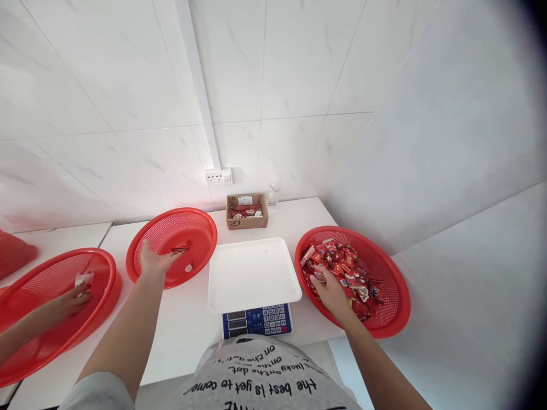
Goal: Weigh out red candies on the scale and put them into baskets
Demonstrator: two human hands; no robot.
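Note:
My left hand [158, 262] hangs over the middle red basket [147, 239], fingers apart and pointing right, with small dark red packets [180, 247] at or just beyond its fingertips. A small white and red piece [188, 267] lies lower in that basket. On the right, my right hand [328, 289] reaches into another red basket [395, 302] and touches the heap of red wrapped packets [342, 262]; whether it grips one is unclear. Between the baskets, a bare white tray [254, 273] rests on a blue scale [257, 322].
Another person's hand [74, 302] reaches into the far-left red basket [43, 356], near a pale packet [84, 278]. A cardboard box [247, 221] of red packets and a clear glass [272, 195] stand by the wall. A red bag [15, 253] sits at the left edge.

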